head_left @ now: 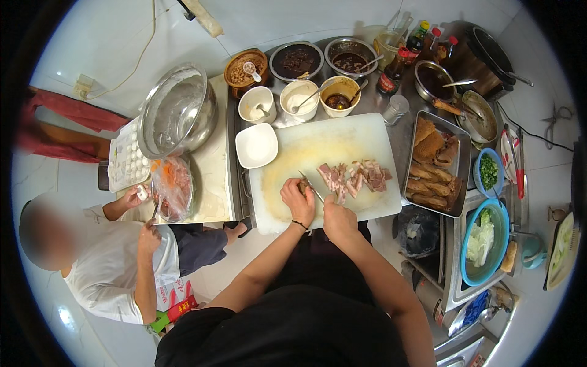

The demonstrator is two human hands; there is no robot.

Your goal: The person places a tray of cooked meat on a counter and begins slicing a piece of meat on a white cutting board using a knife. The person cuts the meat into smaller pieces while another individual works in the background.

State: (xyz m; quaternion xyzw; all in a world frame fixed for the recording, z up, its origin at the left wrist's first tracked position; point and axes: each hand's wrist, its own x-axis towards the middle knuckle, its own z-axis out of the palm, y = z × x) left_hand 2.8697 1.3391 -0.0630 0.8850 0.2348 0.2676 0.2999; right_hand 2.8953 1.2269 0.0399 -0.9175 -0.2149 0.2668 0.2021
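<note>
My left hand [296,200] is closed on a brown piece of food [302,185] on the white cutting board [275,165]. My right hand [338,217] grips a knife [313,188], its blade angled toward the upper left beside my left fingers. Chopped pink-and-pale meat pieces [354,178] lie in a pile on the board's right half. A white square dish [257,145] rests at the board's upper left corner. Right of the board sits a steel tray [435,165] of brown cooked meat.
A co-worker [122,257] at left works beside a bagged bowl [173,196], egg tray [125,153] and big steel bowl [177,113]. Several seasoning bowls [298,61] and bottles [393,73] line the back. At right are a blue basin of greens [485,241] and chopped green herbs [488,171].
</note>
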